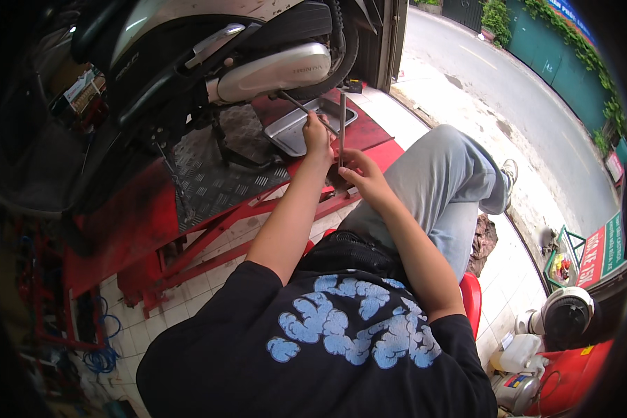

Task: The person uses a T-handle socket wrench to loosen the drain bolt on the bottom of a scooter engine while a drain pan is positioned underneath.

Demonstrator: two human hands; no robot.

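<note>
A T-handle wrench (342,122) reaches toward the underside of a scooter's silver engine cover (275,73). My left hand (318,139) is closed round its slanting shaft, near the crossbar. The fingers and thumb of my right hand (362,173) close on the lower end of the upright crossbar. The shaft's far tip meets the scooter below the rear wheel (345,59); what it touches there is too small to make out. Beneath the shaft, a shallow metal tray (280,134) sits on the red lift platform (380,152).
Black chequered plate (219,167) covers part of the lift, with the scooter's stand on it. My jeans-clad leg (425,184) is bent close to my right hand. A white jug (519,354) and a red drum (571,380) stand at lower right. Blue hose (103,357) lies at left.
</note>
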